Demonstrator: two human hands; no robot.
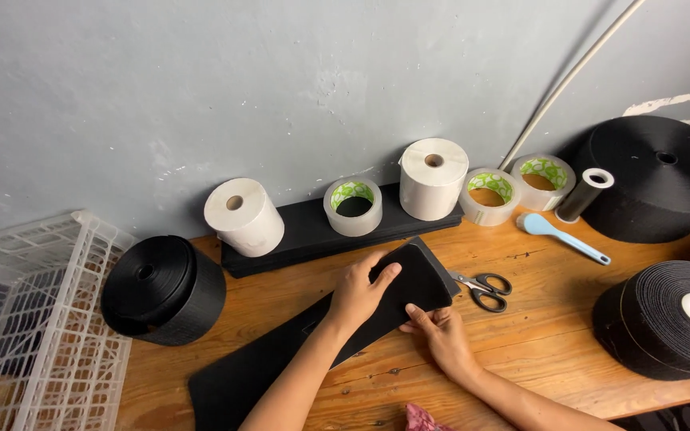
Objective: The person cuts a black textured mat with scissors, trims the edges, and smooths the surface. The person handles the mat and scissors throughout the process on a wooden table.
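A long black fabric strip (281, 359) lies diagonally on the wooden table (553, 319). Its far end is folded over into a flat black flap (425, 279). My left hand (358, 291) presses down on that folded part, fingers spread on top. My right hand (441, 329) pinches the near edge of the fold. Grey-handled scissors (485, 289) lie just to the right of the strip, untouched.
Against the wall stand two white paper rolls (245, 215) (433, 177), several clear tape rolls (353, 206) and a black slab (313, 231). Large black webbing rolls sit at left (165, 287) and right (668, 319) (656, 179). A white plastic crate (33, 319) is far left. A blue scoop (561, 233) lies nearby.
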